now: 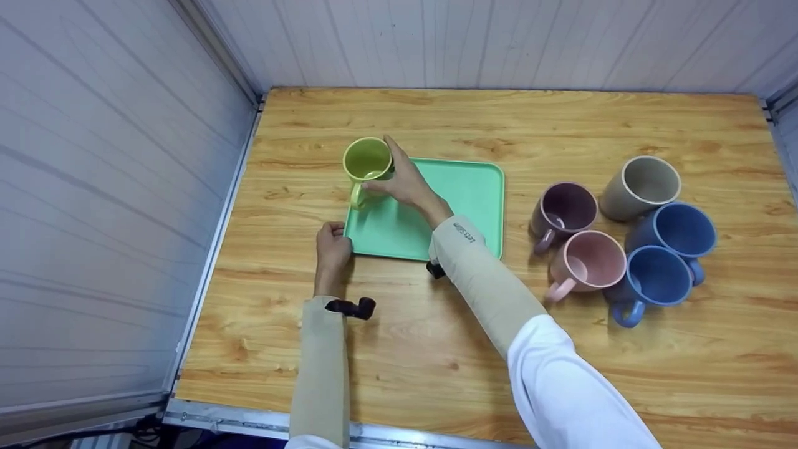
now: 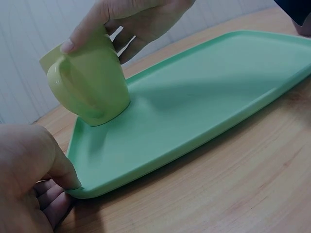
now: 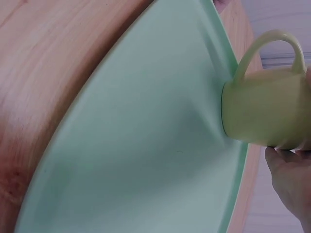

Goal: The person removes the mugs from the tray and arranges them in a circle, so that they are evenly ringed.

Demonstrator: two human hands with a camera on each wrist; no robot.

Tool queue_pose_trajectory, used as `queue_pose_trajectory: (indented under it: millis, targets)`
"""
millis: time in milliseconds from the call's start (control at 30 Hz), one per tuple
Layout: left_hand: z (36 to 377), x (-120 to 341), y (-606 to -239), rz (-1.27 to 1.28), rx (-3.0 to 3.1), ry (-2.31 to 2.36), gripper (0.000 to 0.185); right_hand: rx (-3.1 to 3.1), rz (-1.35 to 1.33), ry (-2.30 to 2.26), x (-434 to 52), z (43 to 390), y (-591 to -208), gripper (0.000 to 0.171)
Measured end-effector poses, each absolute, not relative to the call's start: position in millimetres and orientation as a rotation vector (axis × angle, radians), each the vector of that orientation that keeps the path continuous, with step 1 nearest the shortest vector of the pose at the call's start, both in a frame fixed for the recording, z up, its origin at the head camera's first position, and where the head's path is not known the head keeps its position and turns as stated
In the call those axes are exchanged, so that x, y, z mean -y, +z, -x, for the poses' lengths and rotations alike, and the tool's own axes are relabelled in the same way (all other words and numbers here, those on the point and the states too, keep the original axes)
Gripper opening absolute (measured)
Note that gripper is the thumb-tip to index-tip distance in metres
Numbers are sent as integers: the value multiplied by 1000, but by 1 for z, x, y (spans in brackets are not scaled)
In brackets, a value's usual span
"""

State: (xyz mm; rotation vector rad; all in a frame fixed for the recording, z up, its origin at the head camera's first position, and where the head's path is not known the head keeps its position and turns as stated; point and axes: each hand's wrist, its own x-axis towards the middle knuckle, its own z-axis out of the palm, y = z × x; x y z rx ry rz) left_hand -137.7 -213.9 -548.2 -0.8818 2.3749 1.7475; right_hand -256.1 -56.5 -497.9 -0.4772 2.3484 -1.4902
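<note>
A yellow-green mug (image 1: 367,163) (image 2: 90,85) (image 3: 265,114) stands in the far left corner of a green tray (image 1: 464,199) (image 2: 218,97) (image 3: 136,145). It leans slightly, its handle facing the near left. My right hand (image 1: 405,181) (image 2: 131,19) (image 3: 289,182) grips the mug by its rim and side. My left hand (image 1: 332,244) (image 2: 29,184) pinches the tray's near left corner, thumb on the rim.
To the right of the tray stand several mugs: a purple one (image 1: 563,211), a pink one (image 1: 589,262), a beige one (image 1: 642,186) and two blue ones (image 1: 676,232) (image 1: 651,280). The wooden table (image 1: 436,349) is walled at the back and left.
</note>
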Motion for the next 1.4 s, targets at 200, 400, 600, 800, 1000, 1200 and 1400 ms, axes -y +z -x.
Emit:
queue_pose_trajectory:
  millis: [200,400,600,800,1000,1200,1400]
  targets:
    - [137,212,-548,886,-2347,1775,46,-2419,495,-1423,53,256,-494,113]
    - [137,211,-548,895,-2346,1778,48,-2481,516,-1330,52,255,-490,109]
    - [138,211,-550,913,-2354,1785,46,-2485,496,-1385,52,252,-492,107]
    - [138,211,-549,914,-2331,1781,47,-2504,478,-1421,50,246,-492,105]
    - [137,212,-547,899,-2334,1768,47,-2576,447,-1383,48,241,-488,100]
    - [135,214,-546,882,-2349,1762,46,-2629,367,-1326,44,239,-482,101]
    - [135,214,-546,870,-2392,1722,46,-2652,294,-1357,35,240,-471,102]
